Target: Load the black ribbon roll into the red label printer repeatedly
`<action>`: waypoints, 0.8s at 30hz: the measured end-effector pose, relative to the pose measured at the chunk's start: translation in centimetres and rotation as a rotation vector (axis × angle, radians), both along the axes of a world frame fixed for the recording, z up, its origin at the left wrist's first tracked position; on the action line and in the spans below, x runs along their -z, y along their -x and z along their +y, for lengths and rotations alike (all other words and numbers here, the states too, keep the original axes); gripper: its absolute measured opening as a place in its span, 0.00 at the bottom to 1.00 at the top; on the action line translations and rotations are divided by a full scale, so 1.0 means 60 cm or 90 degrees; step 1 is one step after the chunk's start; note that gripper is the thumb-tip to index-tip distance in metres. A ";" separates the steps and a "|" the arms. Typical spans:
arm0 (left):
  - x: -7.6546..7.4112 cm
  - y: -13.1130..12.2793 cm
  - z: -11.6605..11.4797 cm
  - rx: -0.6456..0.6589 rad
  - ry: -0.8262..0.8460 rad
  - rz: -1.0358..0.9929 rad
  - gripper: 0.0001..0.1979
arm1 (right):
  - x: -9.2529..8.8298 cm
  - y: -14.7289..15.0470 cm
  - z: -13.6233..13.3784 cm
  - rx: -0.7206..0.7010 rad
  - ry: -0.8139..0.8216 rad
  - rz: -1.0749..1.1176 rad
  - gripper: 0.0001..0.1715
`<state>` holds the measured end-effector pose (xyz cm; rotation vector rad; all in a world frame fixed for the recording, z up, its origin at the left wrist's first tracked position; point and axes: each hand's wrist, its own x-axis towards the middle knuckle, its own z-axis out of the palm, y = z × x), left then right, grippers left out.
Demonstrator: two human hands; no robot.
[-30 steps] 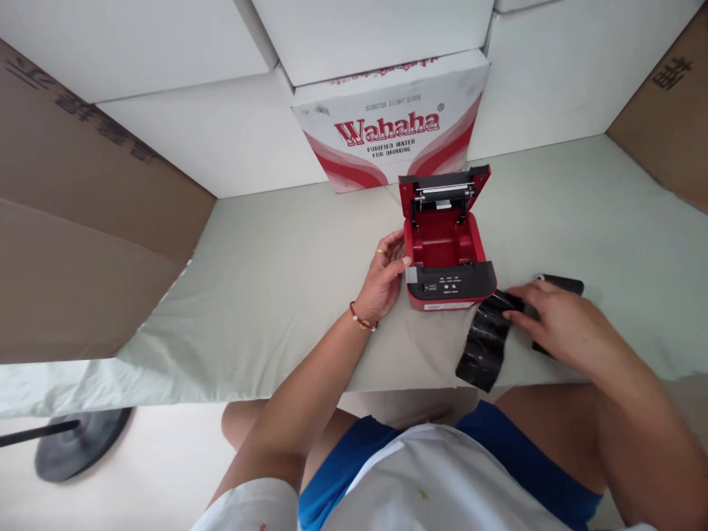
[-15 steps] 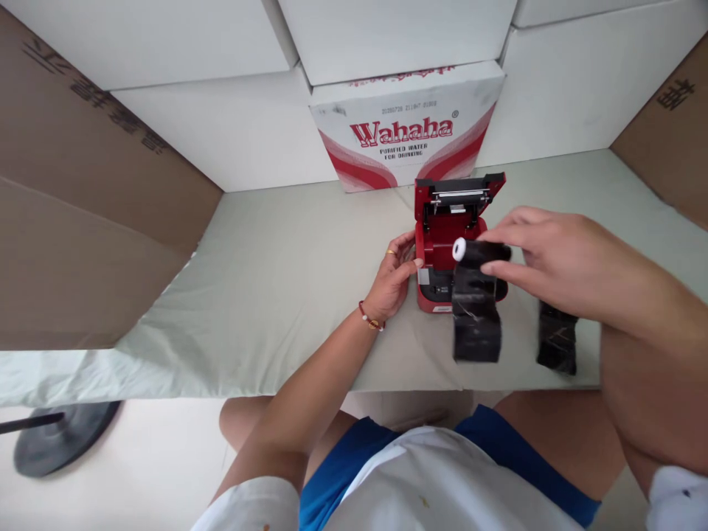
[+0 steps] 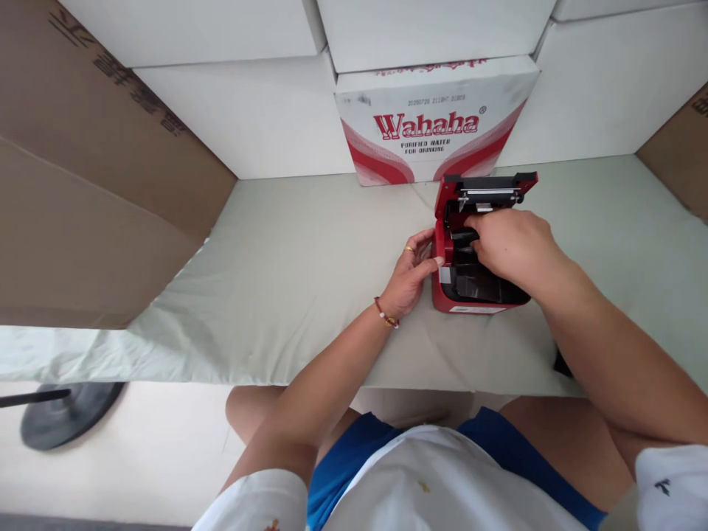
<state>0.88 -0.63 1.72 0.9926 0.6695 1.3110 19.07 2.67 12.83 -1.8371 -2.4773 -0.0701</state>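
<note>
A small red printer (image 3: 445, 295) stands on the table with its lid (image 3: 490, 183) raised. My right hand (image 3: 509, 247) reaches into its open bay, fingers curled around a black roll (image 3: 463, 237) whose loose black strip (image 3: 470, 282) drapes over the front panel. My left hand (image 3: 412, 274) rests against the printer's left side, thumb and fingers pressed on the casing. A ring and a red bead bracelet show on that hand and wrist.
A light green cloth covers the table (image 3: 299, 258). A Wahaha water carton (image 3: 431, 122) and white boxes (image 3: 243, 110) line the back. Brown cardboard (image 3: 82, 184) walls the left side. A black object (image 3: 561, 364) peeks out under my right forearm. A round black base (image 3: 69, 413) sits on the floor.
My right hand picked the black roll up from the table, carried it over the printer and lowered it into the open bay. My left hand stayed on the printer's side.
</note>
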 end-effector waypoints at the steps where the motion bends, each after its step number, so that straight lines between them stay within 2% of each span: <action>1: 0.003 0.000 0.000 -0.001 -0.009 0.011 0.31 | -0.001 0.002 0.002 0.004 0.009 -0.017 0.19; 4: 0.006 0.001 -0.008 -0.062 -0.058 0.092 0.33 | -0.007 0.005 0.002 0.020 0.045 -0.053 0.24; 7: -0.009 0.008 -0.030 -0.197 -0.214 0.250 0.28 | -0.019 -0.003 -0.008 -0.029 0.075 -0.021 0.23; 9: -0.027 0.013 -0.049 -0.271 -0.397 0.354 0.26 | -0.030 -0.019 -0.024 -0.101 0.073 0.064 0.22; 11: -0.042 0.014 -0.065 -0.301 -0.561 0.434 0.23 | -0.044 -0.041 -0.044 -0.141 0.044 0.206 0.18; 13: -0.050 0.011 -0.076 -0.297 -0.657 0.480 0.19 | -0.057 -0.061 -0.061 -0.088 -0.032 0.361 0.15; 16: -0.049 0.003 -0.082 -0.282 -0.702 0.510 0.16 | -0.065 -0.078 -0.058 0.041 -0.244 0.506 0.18; 18: -0.046 0.000 -0.082 -0.294 -0.705 0.532 0.16 | -0.059 -0.078 -0.039 0.038 -0.322 0.532 0.22; 21: -0.045 0.003 -0.080 -0.331 -0.711 0.569 0.14 | -0.044 -0.070 -0.014 -0.050 -0.257 0.522 0.23; 24: -0.047 0.005 -0.079 -0.348 -0.731 0.574 0.13 | -0.033 -0.065 -0.028 -0.090 -0.252 0.508 0.20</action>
